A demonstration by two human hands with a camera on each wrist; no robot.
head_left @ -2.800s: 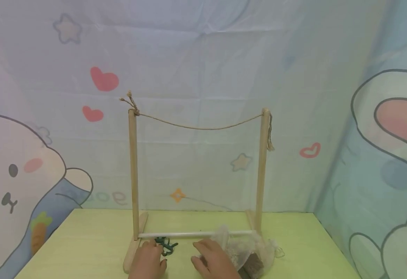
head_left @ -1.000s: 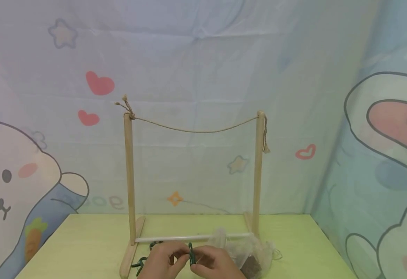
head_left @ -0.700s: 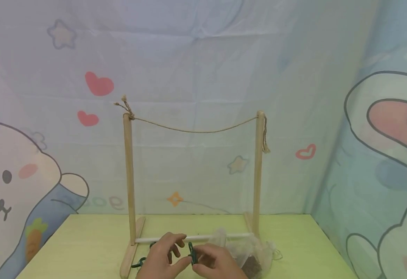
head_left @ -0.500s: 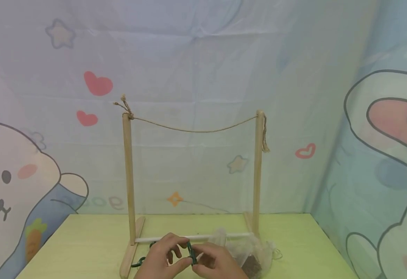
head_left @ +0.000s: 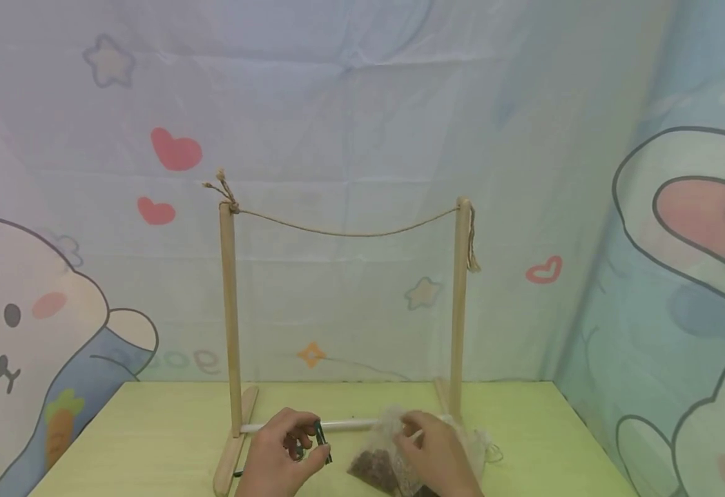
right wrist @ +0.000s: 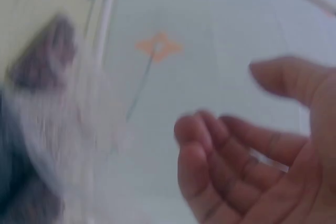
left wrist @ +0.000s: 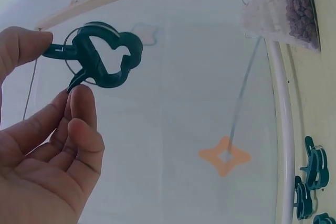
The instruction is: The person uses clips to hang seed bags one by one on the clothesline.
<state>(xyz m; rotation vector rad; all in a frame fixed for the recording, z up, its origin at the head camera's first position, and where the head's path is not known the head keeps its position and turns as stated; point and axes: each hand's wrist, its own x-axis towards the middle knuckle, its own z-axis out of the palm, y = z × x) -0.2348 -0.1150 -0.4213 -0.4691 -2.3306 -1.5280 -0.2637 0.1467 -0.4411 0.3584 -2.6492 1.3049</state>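
Clip (left wrist: 90, 56): above the desk (head_left: 120, 442), pinched between thumb and fingers of the left hand (head_left: 283, 452)
Right hand (head_left: 435, 452): thumb apart from bent fingers, over the mesh bags (head_left: 389, 431)
Other clips (left wrist: 316, 169): beside the white rod (left wrist: 285, 119)

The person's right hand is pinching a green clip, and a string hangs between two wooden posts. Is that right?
Not quite: the left hand is pinching the green clip, as the left wrist view shows. And yes, a string hangs between two wooden posts.
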